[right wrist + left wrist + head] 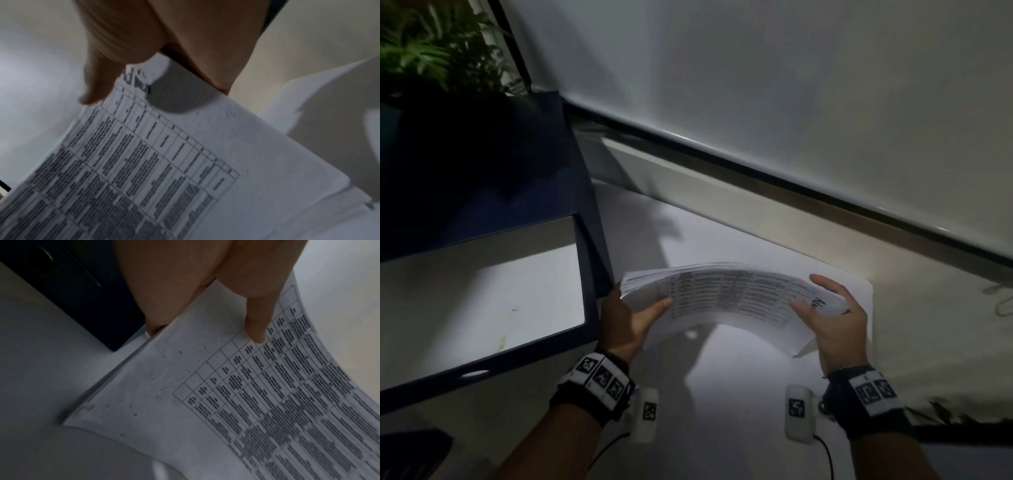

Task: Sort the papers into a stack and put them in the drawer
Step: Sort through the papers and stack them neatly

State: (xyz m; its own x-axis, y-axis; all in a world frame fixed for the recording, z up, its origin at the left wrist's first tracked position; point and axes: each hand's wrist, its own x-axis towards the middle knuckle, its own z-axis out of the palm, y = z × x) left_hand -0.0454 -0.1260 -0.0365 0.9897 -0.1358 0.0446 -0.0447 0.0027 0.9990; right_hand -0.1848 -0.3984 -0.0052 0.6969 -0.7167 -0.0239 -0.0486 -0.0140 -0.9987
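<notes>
A stack of printed papers (726, 298) with a table of dark text arches upward above the white table, held at both short ends. My left hand (633, 315) grips the left end, thumb on top and fingers underneath. My right hand (832, 318) grips the right end the same way. In the left wrist view the thumb (257, 318) presses on the top sheet of the papers (205, 402). The right wrist view shows the papers (185, 154) pinched under the thumb (98, 81). The open dark blue drawer (589, 308) with a pale bottom stands just left of the stack.
One loose white sheet (859, 294) lies on the table under my right hand. A dark blue cabinet (482, 171) with a green plant (431, 51) on it rises at the left. A white wall with a dark rail (756, 168) runs behind the table.
</notes>
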